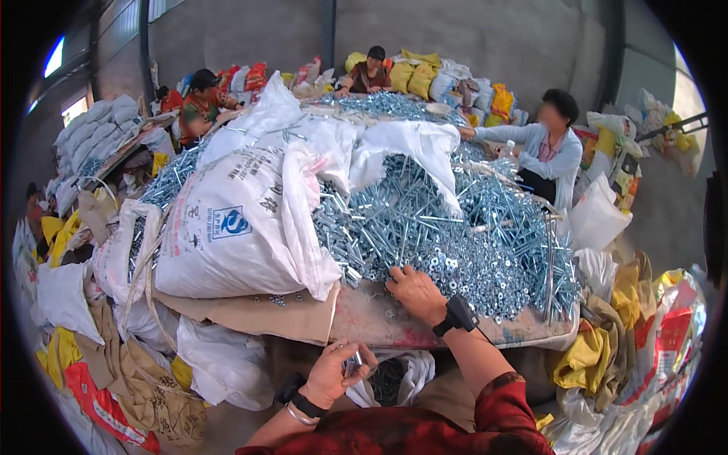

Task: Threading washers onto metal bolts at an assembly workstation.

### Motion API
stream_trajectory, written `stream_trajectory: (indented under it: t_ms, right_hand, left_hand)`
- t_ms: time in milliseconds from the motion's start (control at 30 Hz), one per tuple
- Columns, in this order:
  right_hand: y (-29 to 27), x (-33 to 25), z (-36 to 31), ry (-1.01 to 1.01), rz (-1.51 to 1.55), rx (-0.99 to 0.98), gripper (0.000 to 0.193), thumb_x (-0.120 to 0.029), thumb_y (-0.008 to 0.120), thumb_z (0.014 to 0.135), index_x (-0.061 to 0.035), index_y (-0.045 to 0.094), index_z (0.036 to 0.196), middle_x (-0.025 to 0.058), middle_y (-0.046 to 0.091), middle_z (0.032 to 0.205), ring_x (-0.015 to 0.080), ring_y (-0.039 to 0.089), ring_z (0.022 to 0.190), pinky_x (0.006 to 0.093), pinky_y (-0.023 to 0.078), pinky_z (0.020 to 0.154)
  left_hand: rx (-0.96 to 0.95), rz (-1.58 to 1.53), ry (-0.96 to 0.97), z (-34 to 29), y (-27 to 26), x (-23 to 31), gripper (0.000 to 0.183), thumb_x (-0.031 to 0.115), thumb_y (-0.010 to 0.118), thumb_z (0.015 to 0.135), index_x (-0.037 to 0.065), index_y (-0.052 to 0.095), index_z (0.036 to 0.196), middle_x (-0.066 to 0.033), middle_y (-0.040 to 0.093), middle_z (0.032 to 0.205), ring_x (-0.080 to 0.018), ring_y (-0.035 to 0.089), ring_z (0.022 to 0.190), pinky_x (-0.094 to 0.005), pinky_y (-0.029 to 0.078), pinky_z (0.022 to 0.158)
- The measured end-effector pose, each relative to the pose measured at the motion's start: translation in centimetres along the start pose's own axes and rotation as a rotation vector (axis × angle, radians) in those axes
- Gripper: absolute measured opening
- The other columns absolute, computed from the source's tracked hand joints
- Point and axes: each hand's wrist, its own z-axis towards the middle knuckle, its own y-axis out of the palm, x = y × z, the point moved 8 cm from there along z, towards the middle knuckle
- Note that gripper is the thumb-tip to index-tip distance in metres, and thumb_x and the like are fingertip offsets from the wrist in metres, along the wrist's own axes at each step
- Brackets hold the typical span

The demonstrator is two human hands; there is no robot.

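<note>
My left hand [334, 374] is closed around short shiny metal sleeves [352, 364], held low in front of the table's near edge. At the near rim of a large pile of zinc-coloured bolts [402, 205], my right hand [418, 294] has its fingers bent down and together among the loose metal pieces. What those fingertips grip is too small to make out. Loose nuts and washers [485, 277] spread to the right of that hand. Below the table edge, between my knees, an open white sack [418, 373] has dark metal pieces inside.
A full white woven sack [220, 227] lies left on the table, over a cardboard sheet [258, 315]. Co-workers sit around: a person in light blue [550, 152] at right, others at the far side and left. Sacks heap both sides, including yellow sacks [584, 356].
</note>
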Motion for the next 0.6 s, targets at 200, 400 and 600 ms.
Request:
stream_trajectory:
  t_ms: [200, 400, 600]
  right_hand:
    - [-2.3, -0.7, -0.4, -0.136, 0.009, 0.062, 0.018, -0.012, 0.059, 0.081, -0.0063, 0.060, 0.098, 0.0080, 0.054, 0.100, 0.0277, 0.059, 0.093, 0.0385, 0.053, 0.077]
    - [-9.8, 0.2, -4.7, 0.071, 0.355, 0.692, 0.025, 0.007, 0.060, 0.075, -0.0039, 0.060, 0.098, 0.0142, 0.062, 0.100, 0.0326, 0.062, 0.089, 0.0385, 0.052, 0.074]
    - [-11.5, -0.4, -13.5, 0.538, 0.774, 0.622, 0.019, 0.012, 0.060, 0.085, -0.0019, 0.058, 0.099, 0.0129, 0.061, 0.095, 0.0245, 0.063, 0.081, 0.0329, 0.050, 0.065]
  left_hand:
    - [0.084, 0.041, 0.061, -1.0, 0.6, -0.4, 0.028, 0.024, 0.054, 0.101, -0.001, 0.058, 0.113, -0.0204, 0.068, 0.091, -0.0188, 0.064, 0.064, -0.0215, 0.038, 0.038]
    - [0.094, -0.049, 0.115, -0.5, 2.0, 0.0, 0.027, 0.025, 0.047, 0.103, 0.003, 0.058, 0.115, -0.0184, 0.069, 0.091, -0.0165, 0.063, 0.062, -0.0203, 0.035, 0.039]
    - [0.095, -0.042, 0.166, 0.8, 1.6, 0.5, 0.031, 0.028, 0.044, 0.103, 0.003, 0.059, 0.111, -0.0220, 0.068, 0.103, -0.0247, 0.069, 0.084, -0.0238, 0.038, 0.040]
